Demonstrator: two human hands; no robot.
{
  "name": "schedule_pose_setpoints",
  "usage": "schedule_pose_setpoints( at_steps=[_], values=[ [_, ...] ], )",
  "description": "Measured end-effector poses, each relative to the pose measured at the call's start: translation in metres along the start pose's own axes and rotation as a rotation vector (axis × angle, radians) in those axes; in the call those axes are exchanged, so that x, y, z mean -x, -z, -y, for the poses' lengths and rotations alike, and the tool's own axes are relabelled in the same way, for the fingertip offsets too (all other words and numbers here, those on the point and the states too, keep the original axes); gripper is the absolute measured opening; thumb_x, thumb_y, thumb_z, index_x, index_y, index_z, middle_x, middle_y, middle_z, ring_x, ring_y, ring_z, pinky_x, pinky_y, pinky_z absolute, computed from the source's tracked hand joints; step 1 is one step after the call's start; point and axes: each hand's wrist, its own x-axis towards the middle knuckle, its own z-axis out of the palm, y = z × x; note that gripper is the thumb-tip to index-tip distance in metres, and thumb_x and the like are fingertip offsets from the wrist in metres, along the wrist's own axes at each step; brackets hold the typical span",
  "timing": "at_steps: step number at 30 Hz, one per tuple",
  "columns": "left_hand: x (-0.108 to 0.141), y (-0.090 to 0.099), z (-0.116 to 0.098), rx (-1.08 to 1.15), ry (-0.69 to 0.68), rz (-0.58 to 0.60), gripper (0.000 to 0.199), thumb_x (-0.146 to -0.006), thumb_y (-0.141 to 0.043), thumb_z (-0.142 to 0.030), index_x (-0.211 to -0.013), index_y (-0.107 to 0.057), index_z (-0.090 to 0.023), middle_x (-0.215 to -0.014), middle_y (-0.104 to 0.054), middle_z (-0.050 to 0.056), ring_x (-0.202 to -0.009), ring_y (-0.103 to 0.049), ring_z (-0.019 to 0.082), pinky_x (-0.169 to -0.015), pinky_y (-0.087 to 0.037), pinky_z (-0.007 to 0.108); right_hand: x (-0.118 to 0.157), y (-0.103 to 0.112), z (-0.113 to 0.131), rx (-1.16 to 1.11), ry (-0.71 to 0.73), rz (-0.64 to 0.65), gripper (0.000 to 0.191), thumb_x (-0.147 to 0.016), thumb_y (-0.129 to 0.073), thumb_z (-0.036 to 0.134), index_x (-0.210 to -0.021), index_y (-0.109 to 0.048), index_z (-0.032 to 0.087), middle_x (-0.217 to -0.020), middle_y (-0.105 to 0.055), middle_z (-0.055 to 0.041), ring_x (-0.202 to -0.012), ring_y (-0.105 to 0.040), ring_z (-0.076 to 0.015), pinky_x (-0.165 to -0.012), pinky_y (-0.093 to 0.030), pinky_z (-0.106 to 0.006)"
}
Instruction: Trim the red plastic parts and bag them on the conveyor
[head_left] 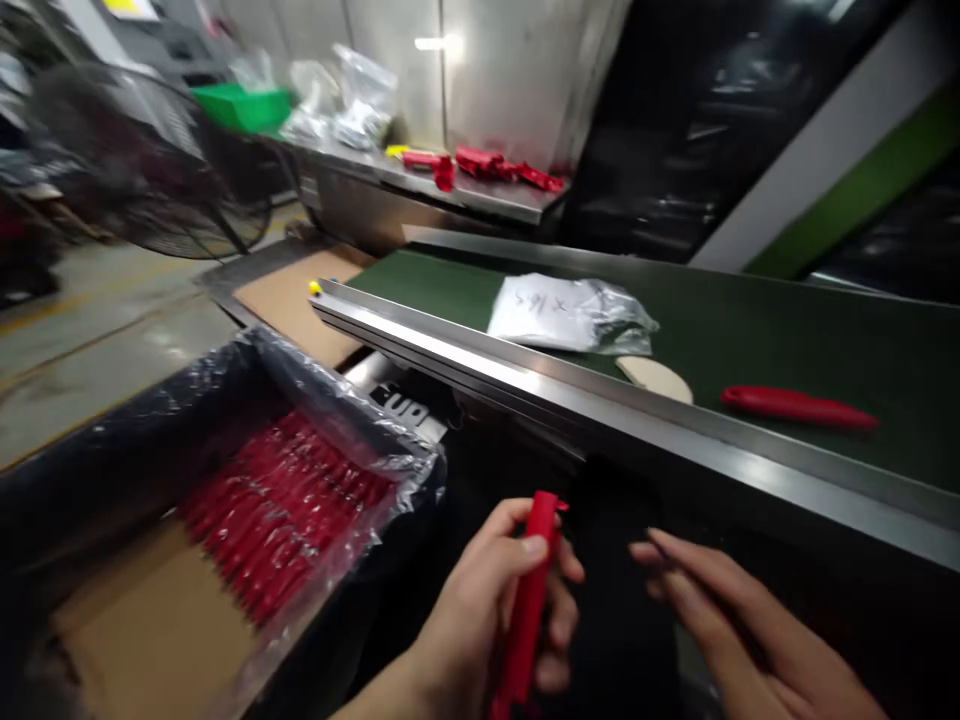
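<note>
My left hand [499, 590] is wrapped round a long red plastic part [531, 600], its thumb pressed along the upper face. The part points up and away from me, with a small tab near its far end. To the right, apart from it, my right hand [735, 615] has its thumb and fingertips drawn together. Whether something small sits between them I cannot make out. A similar slim red piece [799, 407] lies on the green conveyor belt [840, 345] beyond the metal rail. Rows of shiny red parts [285, 510] fill one side of the lined box at my left.
The box [337, 400] has a dark plastic liner and cardboard [157, 620] inside. A marked plastic bag [555, 312] and a cream disc-like piece [654, 379] lie by the metal rail [525, 380]. Red parts [480, 165] rest on a steel shelf; a large fan [150, 160] stands left.
</note>
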Motion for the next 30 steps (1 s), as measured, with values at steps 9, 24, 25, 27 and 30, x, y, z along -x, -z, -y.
schedule_pose_setpoints(
  at_steps=[9, 24, 25, 27, 30],
  values=[
    [0.019, -0.010, 0.003, -0.141, 0.015, -0.056, 0.026, -0.089, -0.044, -0.031, -0.112, -0.052, -0.023, -0.091, -0.058, 0.003, -0.055, -0.050, 0.010, -0.043, -0.035, 0.019, -0.033, 0.001, 0.057, 0.026, 0.224, 0.073, 0.038, -0.085, -0.054, -0.001, -0.119, -0.063, 0.016, -0.111, -0.067, -0.0111, -0.099, -0.064, -0.0195, -0.080, -0.054, -0.035],
    [0.022, -0.017, 0.005, -0.138, 0.016, -0.098, 0.023, -0.085, -0.053, -0.033, -0.103, -0.058, -0.020, -0.088, -0.058, 0.003, -0.057, -0.052, 0.010, -0.045, -0.038, 0.017, -0.031, 0.002, 0.059, 0.154, 0.287, 0.036, 0.037, -0.084, -0.056, 0.001, -0.116, -0.065, 0.016, -0.109, -0.069, -0.0109, -0.095, -0.064, -0.0211, -0.078, -0.050, -0.038],
    [0.022, -0.017, 0.005, -0.138, 0.021, -0.100, 0.023, -0.085, -0.054, -0.033, -0.103, -0.058, -0.020, -0.087, -0.059, 0.003, -0.057, -0.052, 0.010, -0.045, -0.038, 0.017, -0.031, 0.003, 0.059, 0.156, 0.287, 0.039, 0.036, -0.084, -0.056, 0.001, -0.116, -0.065, 0.016, -0.109, -0.069, -0.0110, -0.095, -0.064, -0.0212, -0.077, -0.050, -0.037],
    [0.022, -0.017, 0.005, -0.139, 0.029, -0.103, 0.023, -0.085, -0.054, -0.034, -0.103, -0.058, -0.020, -0.087, -0.059, 0.002, -0.057, -0.052, 0.010, -0.045, -0.038, 0.017, -0.032, 0.003, 0.060, 0.158, 0.289, 0.051, 0.035, -0.084, -0.057, 0.001, -0.115, -0.065, 0.015, -0.108, -0.068, -0.0114, -0.095, -0.064, -0.0212, -0.077, -0.050, -0.037],
    [0.022, -0.016, 0.006, -0.145, 0.030, -0.099, 0.023, -0.085, -0.054, -0.034, -0.103, -0.058, -0.020, -0.088, -0.058, 0.002, -0.057, -0.052, 0.010, -0.045, -0.038, 0.018, -0.032, 0.005, 0.061, 0.167, 0.302, 0.053, 0.034, -0.084, -0.058, 0.001, -0.115, -0.065, 0.014, -0.108, -0.068, -0.0121, -0.094, -0.063, -0.0213, -0.076, -0.049, -0.037]
  ],
)
